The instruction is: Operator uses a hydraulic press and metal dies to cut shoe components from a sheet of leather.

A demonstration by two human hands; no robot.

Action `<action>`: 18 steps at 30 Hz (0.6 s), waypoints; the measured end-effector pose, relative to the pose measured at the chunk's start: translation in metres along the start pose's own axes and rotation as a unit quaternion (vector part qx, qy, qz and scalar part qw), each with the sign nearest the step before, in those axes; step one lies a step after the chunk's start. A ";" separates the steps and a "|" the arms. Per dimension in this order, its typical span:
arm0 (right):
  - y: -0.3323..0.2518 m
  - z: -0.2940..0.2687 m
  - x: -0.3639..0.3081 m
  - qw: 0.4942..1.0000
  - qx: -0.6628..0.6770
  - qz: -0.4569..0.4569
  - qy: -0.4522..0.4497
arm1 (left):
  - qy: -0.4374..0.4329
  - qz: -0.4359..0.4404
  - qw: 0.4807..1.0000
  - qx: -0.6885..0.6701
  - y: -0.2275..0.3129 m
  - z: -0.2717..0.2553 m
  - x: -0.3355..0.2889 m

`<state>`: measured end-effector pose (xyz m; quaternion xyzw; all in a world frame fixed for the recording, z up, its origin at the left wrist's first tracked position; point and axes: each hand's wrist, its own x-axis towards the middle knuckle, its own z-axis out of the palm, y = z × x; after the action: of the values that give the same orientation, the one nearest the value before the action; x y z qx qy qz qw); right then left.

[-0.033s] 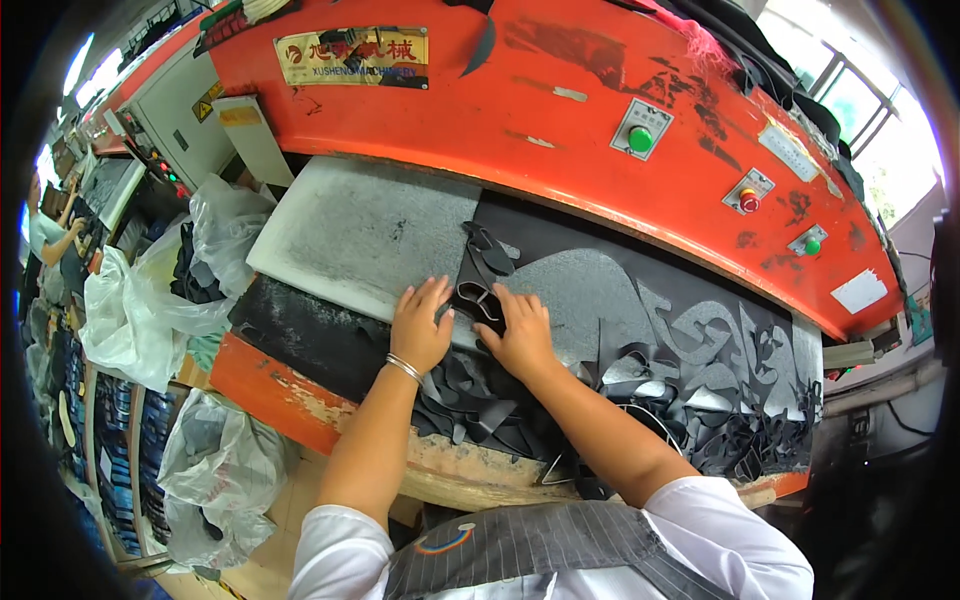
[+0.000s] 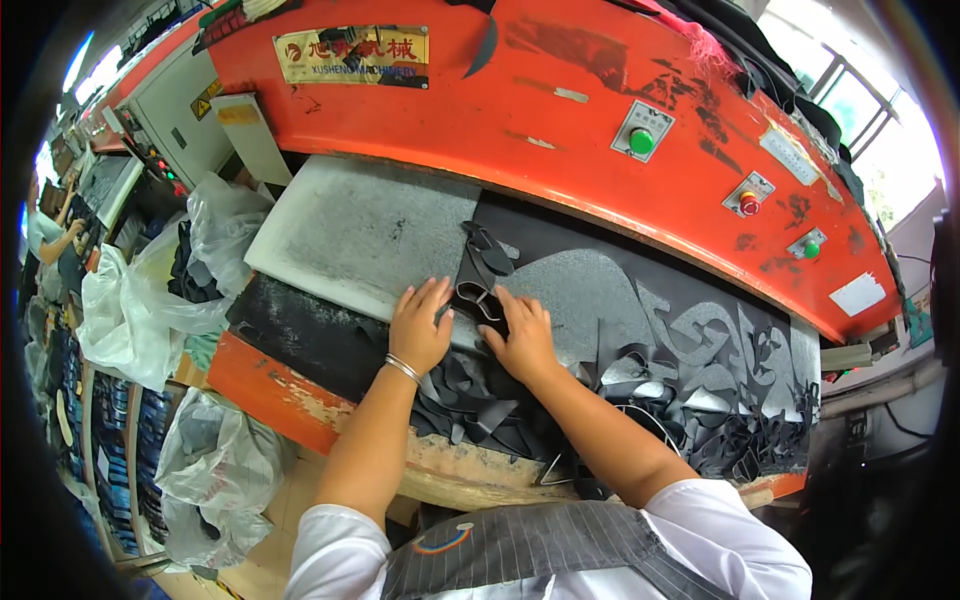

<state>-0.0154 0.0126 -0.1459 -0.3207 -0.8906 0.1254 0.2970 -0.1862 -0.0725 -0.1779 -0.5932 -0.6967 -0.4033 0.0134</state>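
Cutting die (image 2: 478, 297) on black sheet (image 2: 560, 280) atop the grey board (image 2: 360, 225), pressed between both hands. Left hand (image 2: 420, 325) flat, fingers spread, against its left edge; right hand (image 2: 522, 335) flat, fingers together, at its right. Probably stiff metal, fairly heavy, sharp below; best taken by the outer rim. Sheet thin, limp, likely to slide. Loose black offcuts (image 2: 480, 395) heaped near the wrists, more scrap (image 2: 720, 390) rightward, crowding the bed. Orange press (image 2: 560, 100) overhead; plastic bags (image 2: 150, 300) left.

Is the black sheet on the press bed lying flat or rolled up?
Flat. The black sheet is spread across the bed, full of cut-out holes, with both hands, left hand and right hand, pressing a metal cutter onto it.
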 end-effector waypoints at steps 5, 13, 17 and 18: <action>0.004 -0.002 -0.001 1.000 0.028 -0.001 0.001 | 0.047 0.035 0.998 0.017 -0.001 -0.002 0.005; 0.018 -0.026 -0.007 0.999 0.043 -0.020 -0.011 | 0.044 0.019 0.999 0.004 0.025 0.002 0.006; 0.031 -0.107 -0.018 0.994 0.079 -0.028 0.074 | 0.083 -0.037 0.995 -0.037 0.049 -0.014 -0.002; 0.040 -0.141 -0.027 0.987 0.079 -0.033 0.133 | 0.138 -0.071 0.987 -0.035 0.058 -0.021 -0.007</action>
<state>0.1070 0.0303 -0.0626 -0.2806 -0.8408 0.1414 0.4408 -0.1456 -0.0920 -0.1355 -0.4810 -0.7141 -0.5052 0.0594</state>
